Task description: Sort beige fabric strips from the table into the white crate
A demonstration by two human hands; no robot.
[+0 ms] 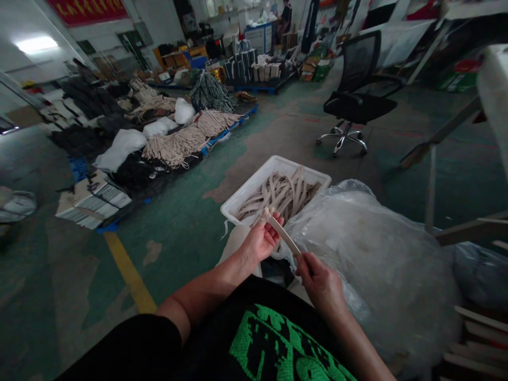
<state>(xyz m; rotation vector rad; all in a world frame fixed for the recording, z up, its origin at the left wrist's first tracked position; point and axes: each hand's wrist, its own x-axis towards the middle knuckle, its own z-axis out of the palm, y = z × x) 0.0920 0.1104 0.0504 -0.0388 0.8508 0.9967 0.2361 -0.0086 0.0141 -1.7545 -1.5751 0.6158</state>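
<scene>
A flat beige strap (286, 237) is stretched between my two hands, in front of my body. My left hand (262, 239) is palm up, with thumb and fingers closed on the strap's far end. Lower and to the right, my right hand (322, 278) is wrapped round the other part of it. Just beyond my hands stands a white plastic bin (249, 193), holding a tangle of similar beige straps (278, 191). Whether the held strap runs on past my right hand is hidden.
A large clear plastic bag (381, 264) bulges at my right, against the bin. Further off stands a black swivel chair (359, 100). Pallets (226, 135) with bundled straps and white bags lie ahead left. Table legs (432, 185) rise at the right. A person (284, 21) is far back.
</scene>
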